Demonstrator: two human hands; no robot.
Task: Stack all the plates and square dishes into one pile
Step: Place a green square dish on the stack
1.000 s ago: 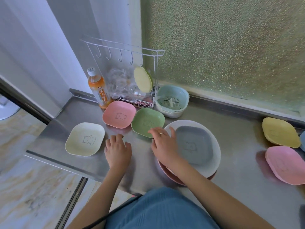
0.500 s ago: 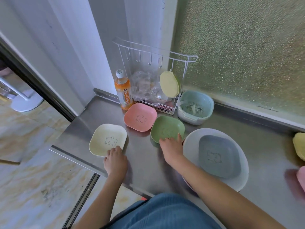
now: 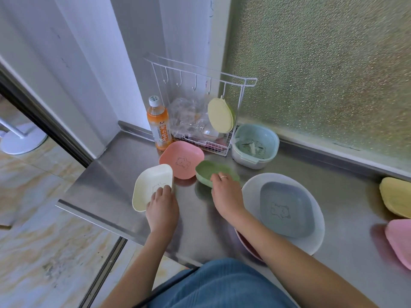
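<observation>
The cream dish [image 3: 153, 187] was pinched at its near edge by the left hand [image 3: 162, 206] and tilted; the green dish [image 3: 211, 174], gripped by the right hand [image 3: 226, 194], was lifted beside the pile [image 3: 282, 210]; either shallow-held dish might be dropped.

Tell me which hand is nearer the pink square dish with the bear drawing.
Right, narrowly. The right hand grips the green square dish beside the pink square dish; the left hand holds the cream square dish below it.

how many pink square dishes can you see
2: one pink dish lies by the orange bottle, the other pink dish at the right edge, cut off by the frame. Others may lie out of view.
</observation>
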